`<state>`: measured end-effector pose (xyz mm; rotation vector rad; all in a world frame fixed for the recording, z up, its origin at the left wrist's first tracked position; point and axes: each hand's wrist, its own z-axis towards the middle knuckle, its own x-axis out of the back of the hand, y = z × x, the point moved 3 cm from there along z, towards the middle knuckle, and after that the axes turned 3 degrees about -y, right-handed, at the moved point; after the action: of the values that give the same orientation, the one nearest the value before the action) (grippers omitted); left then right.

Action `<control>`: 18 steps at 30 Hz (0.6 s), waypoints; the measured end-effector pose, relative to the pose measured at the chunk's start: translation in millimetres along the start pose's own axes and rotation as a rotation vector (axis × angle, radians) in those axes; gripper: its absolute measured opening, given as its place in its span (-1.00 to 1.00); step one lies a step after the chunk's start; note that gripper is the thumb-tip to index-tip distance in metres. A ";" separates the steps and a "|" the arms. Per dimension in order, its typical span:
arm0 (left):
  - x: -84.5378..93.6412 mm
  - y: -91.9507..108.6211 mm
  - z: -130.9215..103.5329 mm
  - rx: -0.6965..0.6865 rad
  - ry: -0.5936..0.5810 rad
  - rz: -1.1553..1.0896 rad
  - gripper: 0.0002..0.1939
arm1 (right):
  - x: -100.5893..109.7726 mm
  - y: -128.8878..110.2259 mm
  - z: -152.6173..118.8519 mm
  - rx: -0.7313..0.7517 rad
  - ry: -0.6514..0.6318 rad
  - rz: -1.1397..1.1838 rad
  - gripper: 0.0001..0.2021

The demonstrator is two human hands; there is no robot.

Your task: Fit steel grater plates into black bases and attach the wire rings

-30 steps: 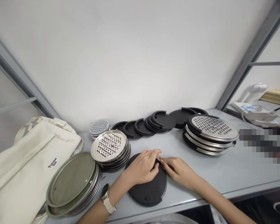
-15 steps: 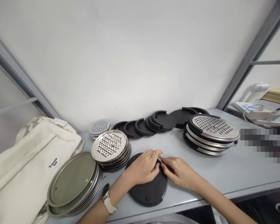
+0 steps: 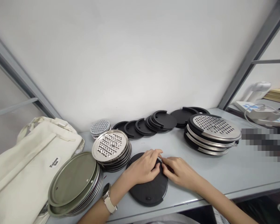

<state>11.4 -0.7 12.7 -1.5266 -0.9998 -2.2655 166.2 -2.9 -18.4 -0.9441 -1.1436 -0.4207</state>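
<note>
A round black disc (image 3: 151,191) lies on the grey table near its front edge. My left hand (image 3: 146,166) rests over the disc's upper part, fingers bent and closed at its right rim. My right hand (image 3: 177,171) pinches at the same rim from the right, thumb and fingertips together. A small pale sliver shows between the two hands; what it is cannot be made out. Just left of the disc stands a stack of metal grater discs (image 3: 110,146), and further left a stack of olive-green plates (image 3: 72,179).
Black discs (image 3: 164,120) overlap along the wall. Grater discs with black rims (image 3: 216,127) are stacked at the right, and smaller grater discs (image 3: 100,127) at the back left. A cream bag (image 3: 32,165) lies far left. White devices with cables (image 3: 254,112) sit far right.
</note>
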 end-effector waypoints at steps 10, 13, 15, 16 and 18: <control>0.5 0.5 0.5 -0.006 0.004 -0.002 -0.60 | -1.1 1.0 0.1 -0.001 -0.001 -0.013 -0.76; 0.6 0.1 0.6 -0.003 0.009 -0.018 -0.59 | -0.7 0.8 0.9 0.001 0.001 -0.011 -0.76; 0.3 -0.2 0.6 -0.003 0.010 -0.035 -0.59 | -0.2 0.3 0.8 0.003 0.003 -0.010 -0.76; 0.1 -0.4 0.5 -0.002 0.010 -0.045 -0.59 | 0.2 -0.1 0.5 0.005 0.003 -0.010 -0.76; -0.4 -1.1 0.2 0.008 0.012 -0.072 -0.59 | 1.0 -1.0 -0.2 0.005 0.003 -0.012 -0.77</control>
<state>11.1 0.2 12.0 -1.4949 -1.0760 -2.3136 166.1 -3.5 -17.1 -0.9322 -1.1476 -0.4288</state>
